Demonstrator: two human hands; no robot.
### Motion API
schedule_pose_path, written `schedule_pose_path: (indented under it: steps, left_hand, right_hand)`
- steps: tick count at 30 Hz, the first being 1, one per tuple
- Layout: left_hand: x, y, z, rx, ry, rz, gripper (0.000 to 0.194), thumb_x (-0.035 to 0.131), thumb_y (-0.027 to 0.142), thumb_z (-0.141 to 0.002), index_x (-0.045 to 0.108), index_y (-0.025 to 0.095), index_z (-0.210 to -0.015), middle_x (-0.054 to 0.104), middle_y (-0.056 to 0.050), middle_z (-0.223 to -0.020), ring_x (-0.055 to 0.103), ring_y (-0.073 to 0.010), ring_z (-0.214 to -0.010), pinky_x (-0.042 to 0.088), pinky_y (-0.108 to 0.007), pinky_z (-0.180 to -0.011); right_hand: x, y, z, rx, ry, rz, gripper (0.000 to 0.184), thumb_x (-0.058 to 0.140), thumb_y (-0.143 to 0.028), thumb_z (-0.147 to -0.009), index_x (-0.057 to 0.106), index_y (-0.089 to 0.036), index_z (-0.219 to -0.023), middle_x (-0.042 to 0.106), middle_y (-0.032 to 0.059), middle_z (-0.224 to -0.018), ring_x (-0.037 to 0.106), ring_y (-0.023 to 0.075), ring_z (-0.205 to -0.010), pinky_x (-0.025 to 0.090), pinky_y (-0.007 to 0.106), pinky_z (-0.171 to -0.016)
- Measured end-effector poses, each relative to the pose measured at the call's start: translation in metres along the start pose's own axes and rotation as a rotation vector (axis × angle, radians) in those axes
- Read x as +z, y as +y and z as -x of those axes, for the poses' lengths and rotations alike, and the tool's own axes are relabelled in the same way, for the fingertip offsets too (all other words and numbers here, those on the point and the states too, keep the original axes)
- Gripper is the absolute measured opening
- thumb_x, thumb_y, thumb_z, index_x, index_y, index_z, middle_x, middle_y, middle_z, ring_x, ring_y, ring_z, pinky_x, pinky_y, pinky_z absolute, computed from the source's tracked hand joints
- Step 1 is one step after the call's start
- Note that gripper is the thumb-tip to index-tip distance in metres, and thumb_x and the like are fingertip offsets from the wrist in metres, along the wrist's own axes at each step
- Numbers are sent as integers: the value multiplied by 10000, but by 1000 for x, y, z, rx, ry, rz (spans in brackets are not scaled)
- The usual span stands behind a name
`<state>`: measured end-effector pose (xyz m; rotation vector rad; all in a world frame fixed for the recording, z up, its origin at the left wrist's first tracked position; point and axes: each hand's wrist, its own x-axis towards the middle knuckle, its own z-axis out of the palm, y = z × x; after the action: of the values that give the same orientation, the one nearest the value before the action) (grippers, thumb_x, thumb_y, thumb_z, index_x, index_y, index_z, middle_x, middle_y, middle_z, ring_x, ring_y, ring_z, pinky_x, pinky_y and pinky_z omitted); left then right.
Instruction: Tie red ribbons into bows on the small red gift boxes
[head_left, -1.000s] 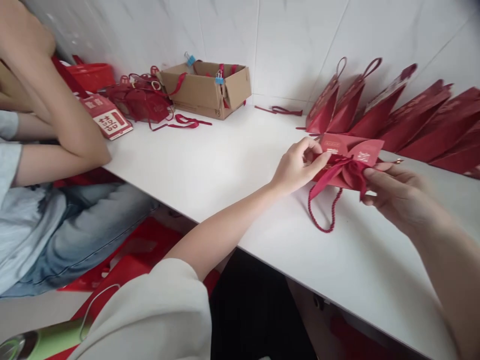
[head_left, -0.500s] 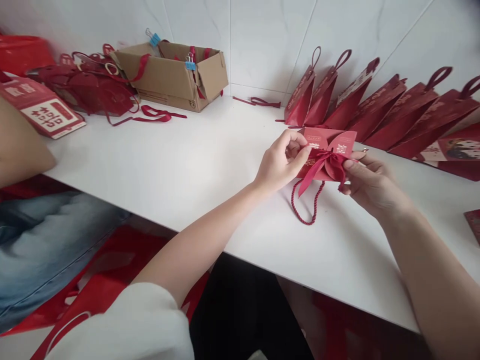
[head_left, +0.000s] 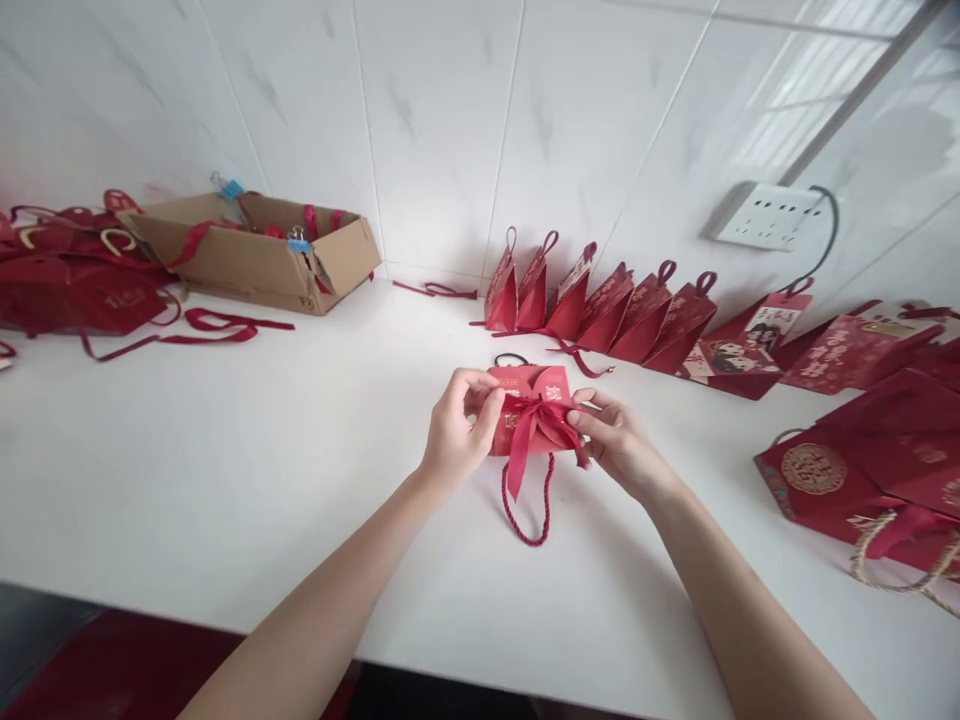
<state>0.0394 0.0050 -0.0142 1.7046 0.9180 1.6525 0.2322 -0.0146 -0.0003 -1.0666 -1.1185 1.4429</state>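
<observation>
A small red gift box (head_left: 555,379) with gold print lies on the white table in front of me. A dark red ribbon (head_left: 521,455) is tied in a bow across its top, one tail hanging over the near side. My left hand (head_left: 463,428) is closed at the box's left end, thumb and fingers pinching the ribbon there. At the right, my right hand (head_left: 621,440) pinches a loop of the bow, fingertips close to the box edge. A twisted cord handle (head_left: 547,510) loops toward me on the table.
Several red triangular boxes (head_left: 626,310) stand along the wall. To the left is a cardboard box (head_left: 255,268) with ribbons over its rim, beside red bags (head_left: 82,290). A large red box (head_left: 862,450) sits at the right, below a power strip (head_left: 766,215).
My view has turned right and up, so things appear farther left and the large red box shows. The other person's arm has left the view. Both hands keep hold of the ribbon.
</observation>
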Motion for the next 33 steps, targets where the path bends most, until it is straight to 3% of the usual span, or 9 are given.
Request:
schedule_pose_path:
  steps: [5,8,12,14,20,22,27,33]
  left_hand:
    - [-1,0,1,-54,-7,-40,113,538,316,-842,488,215,-838,555,-2,-754,558,-114,-682,476,-223,-619]
    - [-4,1,-2,-187,-10,-44,207,589,375,-794,464,212,-823,531,13,-721,535,-113,-643,451,-221,-580]
    - [-6,7,-11,-420,-200,-117,369,569,475,-779,382,194,-631,393,47,-564,391,-92,-518,336,-213,-487]
    - [-6,12,-14,-452,-261,-123,381,553,458,-784,349,192,-602,362,49,-551,358,-90,-511,305,-215,-483]
    - [-5,7,-7,-155,-111,-70,319,522,398,-807,323,203,-653,324,51,-603,313,-96,-544,286,-223,-520]
    - [-5,-2,-6,-152,-143,-95,313,510,408,-810,328,204,-655,333,50,-604,329,-100,-548,290,-227,-525]
    - [-7,-15,-4,-180,-186,-152,304,495,411,-804,336,206,-644,378,38,-616,392,-111,-572,297,-233,-524]
    - [-8,-9,-5,-78,-159,-204,247,478,397,-838,442,199,-695,475,14,-675,464,-123,-644,343,-231,-558]
  right_hand:
    - [1,0,-1,-28,-37,-3,347,772,-385,-666,494,-196,-753,525,-50,-622,433,64,-456,370,168,-334]
    - [1,0,-3,-26,-65,12,366,771,-390,-661,476,-188,-741,531,-45,-641,437,60,-474,370,162,-343]
    - [-2,0,-5,-66,-103,19,346,746,-382,-689,463,-188,-737,518,-50,-632,474,70,-503,378,163,-366]
    - [-1,-3,-3,-116,-119,26,349,744,-376,-691,451,-192,-742,534,-46,-662,488,70,-509,385,170,-375]
    - [7,-8,3,-353,-123,49,362,743,-383,-684,440,-215,-786,485,-63,-687,473,70,-505,458,206,-378]
    - [6,-2,-1,-310,-95,67,391,752,-404,-664,433,-215,-785,512,-51,-709,482,81,-539,465,206,-377]
    - [-2,14,-11,-33,-30,186,408,771,-451,-616,486,-189,-743,513,-36,-641,456,88,-549,471,211,-393]
    - [-2,8,-7,-23,-24,249,382,744,-484,-641,520,-175,-642,464,-35,-599,439,91,-551,486,225,-420]
